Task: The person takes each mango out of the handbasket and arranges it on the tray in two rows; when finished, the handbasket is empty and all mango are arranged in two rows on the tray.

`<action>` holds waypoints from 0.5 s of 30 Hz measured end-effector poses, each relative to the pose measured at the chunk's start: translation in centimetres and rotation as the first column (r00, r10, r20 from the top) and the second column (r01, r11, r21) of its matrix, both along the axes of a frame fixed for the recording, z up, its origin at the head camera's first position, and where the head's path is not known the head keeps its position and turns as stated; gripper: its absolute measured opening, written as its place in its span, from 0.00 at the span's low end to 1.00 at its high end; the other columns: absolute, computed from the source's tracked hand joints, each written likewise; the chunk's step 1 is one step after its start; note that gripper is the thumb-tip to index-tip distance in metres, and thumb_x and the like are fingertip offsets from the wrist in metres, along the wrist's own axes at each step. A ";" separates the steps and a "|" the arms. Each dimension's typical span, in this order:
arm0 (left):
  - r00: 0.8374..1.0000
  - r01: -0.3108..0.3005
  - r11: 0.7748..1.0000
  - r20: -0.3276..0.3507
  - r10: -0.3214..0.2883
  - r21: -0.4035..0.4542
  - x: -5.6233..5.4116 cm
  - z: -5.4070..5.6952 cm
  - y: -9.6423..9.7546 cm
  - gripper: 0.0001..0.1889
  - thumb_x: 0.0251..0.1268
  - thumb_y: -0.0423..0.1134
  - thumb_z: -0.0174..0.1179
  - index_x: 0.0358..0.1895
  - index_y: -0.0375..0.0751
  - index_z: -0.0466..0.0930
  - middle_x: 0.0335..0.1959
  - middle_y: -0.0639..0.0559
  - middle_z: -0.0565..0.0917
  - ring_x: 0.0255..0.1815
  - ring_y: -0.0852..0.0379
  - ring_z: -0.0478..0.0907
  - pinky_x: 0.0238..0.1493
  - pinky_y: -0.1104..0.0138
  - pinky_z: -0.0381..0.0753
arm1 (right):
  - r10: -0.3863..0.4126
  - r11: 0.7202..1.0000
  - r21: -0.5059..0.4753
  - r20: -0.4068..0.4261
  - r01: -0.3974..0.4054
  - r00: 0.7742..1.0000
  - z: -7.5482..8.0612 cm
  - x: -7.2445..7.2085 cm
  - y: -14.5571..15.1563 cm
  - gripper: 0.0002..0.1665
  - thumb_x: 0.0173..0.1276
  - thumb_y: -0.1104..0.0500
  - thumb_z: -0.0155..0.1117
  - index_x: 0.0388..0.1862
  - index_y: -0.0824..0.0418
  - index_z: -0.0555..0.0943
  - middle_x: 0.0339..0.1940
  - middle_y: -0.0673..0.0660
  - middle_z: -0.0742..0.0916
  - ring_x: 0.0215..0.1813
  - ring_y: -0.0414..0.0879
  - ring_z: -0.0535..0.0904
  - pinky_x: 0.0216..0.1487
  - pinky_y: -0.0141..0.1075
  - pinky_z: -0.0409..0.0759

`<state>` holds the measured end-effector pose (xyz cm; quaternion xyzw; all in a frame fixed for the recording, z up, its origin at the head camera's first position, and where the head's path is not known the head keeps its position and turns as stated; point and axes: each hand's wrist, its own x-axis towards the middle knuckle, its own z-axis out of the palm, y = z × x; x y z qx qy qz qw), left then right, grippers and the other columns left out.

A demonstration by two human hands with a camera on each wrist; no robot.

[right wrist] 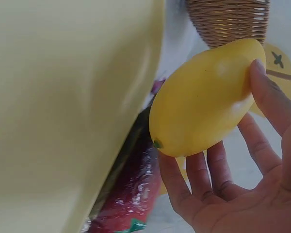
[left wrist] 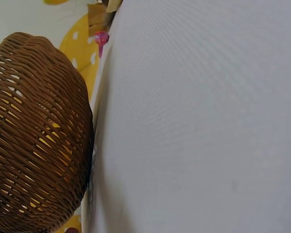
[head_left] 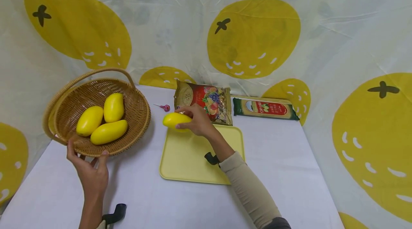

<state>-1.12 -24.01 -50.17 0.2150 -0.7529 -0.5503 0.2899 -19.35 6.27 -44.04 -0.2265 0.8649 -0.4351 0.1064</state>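
In the head view my right hand [head_left: 197, 120] grips a yellow mango [head_left: 173, 120] above the far left part of a pale yellow tray [head_left: 193, 164]. The right wrist view shows this mango [right wrist: 208, 97] between thumb and fingers, a green stem spot at one end. At the left, my left hand [head_left: 91, 173] holds the near rim of a brown wicker basket [head_left: 138, 122], which tilts toward me. Three mangoes, a left one [head_left: 89, 120], an upper one [head_left: 114, 107] and a lower one [head_left: 108, 132], lie inside. The left wrist view shows the basket's woven side [left wrist: 39, 136], while the left hand is mostly hidden there.
Behind the tray lies a red and gold candy bag [head_left: 209, 100]. To its right is a green and red OLIVOILA pack [head_left: 265, 108]. A pink-wrapped lollipop [head_left: 165, 108] lies between basket and bag. A fruit-print cloth [head_left: 180, 43] hangs behind the white table [head_left: 283, 172].
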 end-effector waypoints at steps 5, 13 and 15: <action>1.000 -0.003 1.000 -0.002 0.003 -0.003 0.0 0.0 0.0 0.51 0.72 0.28 0.61 0.87 0.59 0.37 0.88 0.55 0.45 0.85 0.42 0.56 0.77 0.43 0.73 | -0.017 0.999 0.036 -0.005 0.018 1.000 -0.9 -0.3 0.4 0.29 0.59 0.53 0.85 0.61 0.49 0.89 0.50 0.53 0.89 0.53 0.49 0.76 0.54 0.42 0.77; 1.000 -0.001 1.000 0.003 0.001 0.004 -0.1 0.0 0.0 0.51 0.72 0.29 0.60 0.87 0.59 0.36 0.88 0.56 0.44 0.86 0.42 0.54 0.78 0.42 0.71 | -0.050 0.988 0.141 -0.079 0.061 0.996 -2.1 -0.4 0.4 0.29 0.56 0.52 0.87 0.59 0.49 0.90 0.53 0.53 0.91 0.55 0.51 0.78 0.57 0.45 0.77; 1.000 -0.001 1.000 0.008 0.001 0.008 -0.1 0.0 0.0 0.51 0.73 0.30 0.59 0.87 0.60 0.36 0.88 0.56 0.43 0.86 0.42 0.53 0.79 0.41 0.71 | -0.053 0.986 0.151 -0.098 0.067 0.994 -2.3 -0.4 0.4 0.29 0.56 0.53 0.87 0.59 0.50 0.90 0.52 0.54 0.92 0.55 0.52 0.78 0.57 0.45 0.77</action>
